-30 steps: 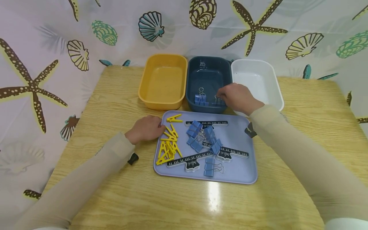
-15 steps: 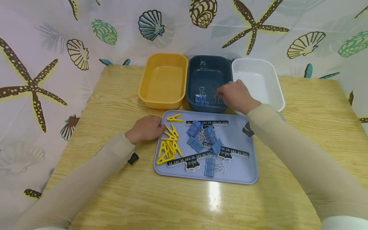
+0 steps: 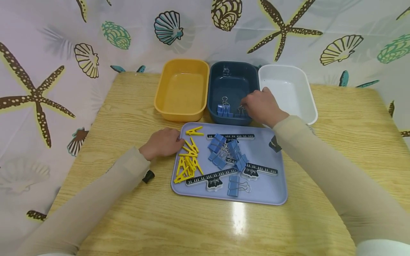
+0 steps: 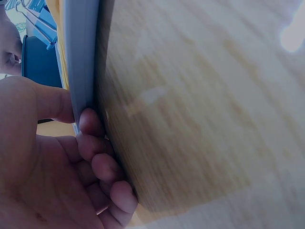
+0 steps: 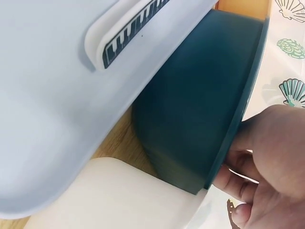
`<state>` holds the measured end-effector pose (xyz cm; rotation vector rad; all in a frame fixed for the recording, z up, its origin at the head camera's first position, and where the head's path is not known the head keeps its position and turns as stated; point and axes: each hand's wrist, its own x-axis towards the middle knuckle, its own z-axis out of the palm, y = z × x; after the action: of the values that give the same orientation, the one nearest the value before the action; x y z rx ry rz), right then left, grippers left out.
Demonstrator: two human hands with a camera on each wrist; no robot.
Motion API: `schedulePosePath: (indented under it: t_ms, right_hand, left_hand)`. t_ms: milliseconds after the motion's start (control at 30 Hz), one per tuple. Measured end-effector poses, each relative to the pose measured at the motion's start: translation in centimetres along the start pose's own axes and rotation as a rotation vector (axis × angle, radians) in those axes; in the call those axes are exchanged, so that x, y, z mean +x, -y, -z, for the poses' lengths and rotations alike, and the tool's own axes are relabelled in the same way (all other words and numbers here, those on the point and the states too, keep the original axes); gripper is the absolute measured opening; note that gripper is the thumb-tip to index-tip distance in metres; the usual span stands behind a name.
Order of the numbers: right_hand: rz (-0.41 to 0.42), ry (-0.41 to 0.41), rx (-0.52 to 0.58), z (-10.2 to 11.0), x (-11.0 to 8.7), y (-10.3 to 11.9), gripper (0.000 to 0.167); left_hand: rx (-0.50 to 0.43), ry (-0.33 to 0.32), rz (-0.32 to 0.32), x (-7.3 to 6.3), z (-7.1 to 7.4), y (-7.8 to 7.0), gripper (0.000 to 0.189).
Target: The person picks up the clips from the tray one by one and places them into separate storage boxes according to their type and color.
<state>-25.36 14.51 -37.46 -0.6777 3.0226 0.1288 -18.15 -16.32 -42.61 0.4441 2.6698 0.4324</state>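
My left hand (image 3: 163,143) grips the left rim of the pale lilac tray (image 3: 266,190). In the left wrist view its thumb lies over the tray rim (image 4: 82,52) and its curled fingers sit against the underside. My right hand (image 3: 262,106) is over the front right of the dark blue bin (image 3: 232,122), fingers curled at the wire handles of a blue binder clip (image 3: 241,113); the fingertips are partly hidden. Left of it in the bin stand other blue binder clips (image 3: 224,110). On the tray lie several blue binder clips (image 3: 216,143), yellow clothespins (image 3: 189,165) and black piano-keyboard clips (image 3: 211,177).
A yellow bin (image 3: 182,115) stands left of the dark blue one, and a white bin (image 3: 307,96) stands right. All three line the back of the wooden table (image 3: 192,227), before a cloth (image 3: 198,21) printed with shells and starfish.
My right hand has shifted very slightly left and up over the dark blue bin. My left hand and the things on the tray keep their places.
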Motion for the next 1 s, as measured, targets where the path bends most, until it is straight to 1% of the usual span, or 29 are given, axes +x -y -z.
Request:
schedulePosePath:
  t_ms: [167, 633, 1000]
  right_hand:
    - [-0.011, -0.008, -0.022, 0.0, 0.17, 0.11, 0.021]
    - [-0.045, 0.035, -0.044, -0.05, 0.49, 0.2, 0.022]
    - [-0.028, 0.036, -0.049, -0.28, 0.61, 0.16, 0.021]
  left_hand:
    - [0.0, 0.002, 0.002, -0.05, 0.02, -0.06, 0.036]
    - [0.009, -0.011, -0.002, -0.02, -0.06, -0.06, 0.036]
    - [0.006, -0.01, -0.005, -0.07, -0.04, -0.09, 0.037]
